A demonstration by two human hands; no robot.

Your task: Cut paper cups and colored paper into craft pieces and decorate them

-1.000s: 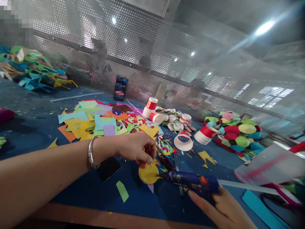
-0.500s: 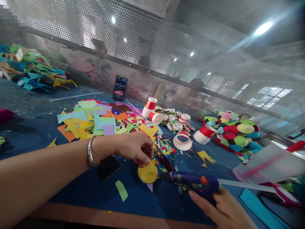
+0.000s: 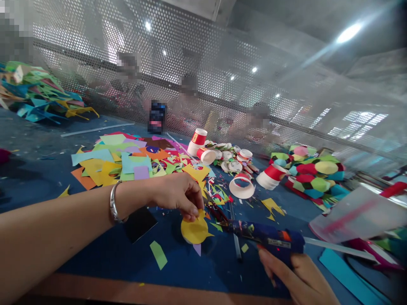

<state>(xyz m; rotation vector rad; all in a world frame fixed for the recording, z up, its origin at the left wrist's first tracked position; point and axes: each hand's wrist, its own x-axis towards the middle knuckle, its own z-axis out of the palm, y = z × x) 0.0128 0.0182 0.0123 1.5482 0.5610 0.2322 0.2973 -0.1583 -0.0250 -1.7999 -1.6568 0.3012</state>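
Note:
Between the thumb and fingers of my left hand is the top edge of a round yellow paper piece, with small points sticking out at its side. A pale rim shows beneath it, and a purple paper scrap pokes out below. My right hand is wrapped round a dark blue hot glue gun, a clear glue stick coming out of its back. The gun's nozzle points left, a short gap from the yellow piece. A green scrap and a black square lie nearby.
Coloured paper pieces are heaped behind my left hand. Cut paper cups and a stack of red-and-white cups stand beyond the gun. At right are a translucent container and a blue strip. A perforated screen rises behind.
The glue gun has moved right, so its nozzle has come away from the yellow piece's edge. My left hand keeps its pinch. The whole view has shifted slightly.

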